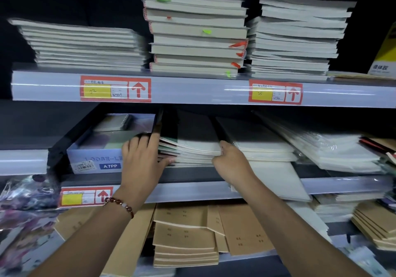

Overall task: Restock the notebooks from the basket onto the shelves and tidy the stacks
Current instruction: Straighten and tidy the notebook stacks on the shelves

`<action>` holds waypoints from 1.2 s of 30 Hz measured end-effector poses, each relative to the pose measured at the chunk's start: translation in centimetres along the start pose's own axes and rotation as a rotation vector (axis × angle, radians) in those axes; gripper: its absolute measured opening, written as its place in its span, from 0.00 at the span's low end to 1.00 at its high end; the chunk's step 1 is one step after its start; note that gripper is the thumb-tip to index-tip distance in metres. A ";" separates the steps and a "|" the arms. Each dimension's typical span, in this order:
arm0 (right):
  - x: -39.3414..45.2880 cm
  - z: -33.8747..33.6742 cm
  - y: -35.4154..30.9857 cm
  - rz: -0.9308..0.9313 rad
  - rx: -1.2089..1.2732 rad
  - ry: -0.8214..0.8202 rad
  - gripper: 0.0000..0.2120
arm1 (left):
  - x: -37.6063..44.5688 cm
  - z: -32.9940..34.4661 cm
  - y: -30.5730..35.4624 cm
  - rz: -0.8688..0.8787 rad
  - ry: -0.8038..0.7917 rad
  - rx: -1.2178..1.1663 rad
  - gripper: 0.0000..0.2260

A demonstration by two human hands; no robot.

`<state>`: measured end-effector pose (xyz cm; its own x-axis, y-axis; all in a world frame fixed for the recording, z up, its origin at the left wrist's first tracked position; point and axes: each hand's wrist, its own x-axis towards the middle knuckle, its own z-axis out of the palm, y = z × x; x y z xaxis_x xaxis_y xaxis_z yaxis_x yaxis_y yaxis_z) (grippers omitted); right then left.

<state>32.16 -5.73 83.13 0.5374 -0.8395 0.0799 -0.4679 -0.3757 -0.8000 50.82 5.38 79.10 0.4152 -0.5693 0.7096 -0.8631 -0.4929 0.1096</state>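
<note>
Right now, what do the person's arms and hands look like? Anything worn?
Both forearms are bare, no sleeves or gloves in view. The left hand has a bead bracelet at the wrist: dark reddish-brown round beads with one pale bead. The right hand and wrist wear nothing visible.

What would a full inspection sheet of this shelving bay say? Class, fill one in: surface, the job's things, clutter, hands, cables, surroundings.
Surface: middle shelf with grey price rail; top shelf carries two red-framed price tags.
Job's things: notebook stack on middle shelf, held from both sides; three stacks above, the centre one with coloured tabs.
Clutter: white notebook overhanging the middle shelf edge; blue A7PP box to the left.
Hands: left hand fingers curled round the stack's left edge; right hand grips its right edge.
Cables: nothing seen.
Surroundings: brown kraft notebooks on the lower shelf; basket not in view.
</note>
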 end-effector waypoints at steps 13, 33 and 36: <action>6.0 -1.4 -1.4 0.318 0.416 -0.068 0.40 | -0.6 -0.3 0.0 0.038 0.001 -0.066 0.34; 7.1 0.0 -0.3 0.290 0.500 0.012 0.36 | 0.3 0.4 1.9 -0.093 0.056 0.011 0.33; 7.4 0.0 0.5 0.262 0.623 -0.022 0.38 | 0.2 0.5 2.0 -0.086 0.061 0.001 0.35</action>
<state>35.85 -12.11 83.34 0.4784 -0.8614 -0.1704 -0.0963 0.1415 -0.9852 49.33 3.89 79.11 0.4693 -0.4834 0.7390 -0.8247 -0.5390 0.1712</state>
